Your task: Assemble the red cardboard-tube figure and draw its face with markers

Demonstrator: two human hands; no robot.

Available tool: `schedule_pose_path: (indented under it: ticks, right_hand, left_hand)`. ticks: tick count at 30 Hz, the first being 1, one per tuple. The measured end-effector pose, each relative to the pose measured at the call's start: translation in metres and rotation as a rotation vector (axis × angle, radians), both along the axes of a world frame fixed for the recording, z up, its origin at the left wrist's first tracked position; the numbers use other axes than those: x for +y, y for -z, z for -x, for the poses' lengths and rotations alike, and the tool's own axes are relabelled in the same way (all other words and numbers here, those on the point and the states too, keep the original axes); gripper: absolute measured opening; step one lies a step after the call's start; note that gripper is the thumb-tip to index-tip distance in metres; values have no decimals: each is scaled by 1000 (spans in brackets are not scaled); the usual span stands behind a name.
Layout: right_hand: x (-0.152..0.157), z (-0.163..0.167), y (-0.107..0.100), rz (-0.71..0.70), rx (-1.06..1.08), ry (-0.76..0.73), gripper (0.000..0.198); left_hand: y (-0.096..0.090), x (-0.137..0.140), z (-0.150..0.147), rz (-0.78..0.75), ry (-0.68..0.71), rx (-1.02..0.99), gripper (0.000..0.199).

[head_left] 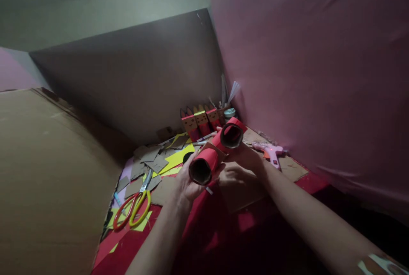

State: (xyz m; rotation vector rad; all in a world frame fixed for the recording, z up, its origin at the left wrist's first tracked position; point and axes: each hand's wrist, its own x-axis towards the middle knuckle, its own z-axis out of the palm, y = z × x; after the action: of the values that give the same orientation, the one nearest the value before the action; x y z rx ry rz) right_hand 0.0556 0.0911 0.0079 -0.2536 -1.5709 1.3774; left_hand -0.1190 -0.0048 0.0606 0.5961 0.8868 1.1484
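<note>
In the head view, the person's hands hold two red tubes above the tabletop (156,213), to the right of the scissors. The left hand (188,180) curls partly closed around the nearer tube (211,157); the right hand (247,156) grips the farther tube (220,140), its fingers mostly hidden. The tubes lie side by side, open ends facing the person. The scissors (145,193) rest with blades pointing away. Cardboard scraps (148,154) lie beyond the scissors, three figures with drawn faces (201,118) farther back and rightward, and a pink glue gun (271,150) well to their right.
</note>
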Motion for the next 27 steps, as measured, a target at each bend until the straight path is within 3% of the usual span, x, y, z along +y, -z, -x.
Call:
schedule_pose_path:
  ticks: [4, 7, 10, 13, 17, 20, 24, 27]
  right_hand:
    - [-3, 1, -1, 87, -13, -164, 45]
    - [-5, 0, 0, 153, 5, -243, 51]
    - [-7, -3, 3, 212, 59, -270, 42]
    - [-9, -7, 5, 266, 150, -252, 39]
    - [-13, -10, 1, 341, 226, -255, 43]
    - [-16, -9, -3, 418, 253, -297, 48]
    - [-15, -6, 1, 510, 284, -322, 54]
    - [-11, -4, 6, 573, 289, -324, 55]
  left_hand:
    - [14, -12, 0, -52, 52, 42, 56]
    - [21, -13, -6, -90, 69, 136, 48]
    - [21, -11, -12, -66, 103, 321, 35]
    - [15, -12, -1, -33, 80, 609, 34]
    - [3, -32, 56, -33, -185, 1183, 37]
    - [-1, -53, 116, 91, -360, 1613, 39]
    - [15, -69, 173, 296, -298, 1894, 33]
    - [33, -68, 190, 307, -237, 1972, 29]
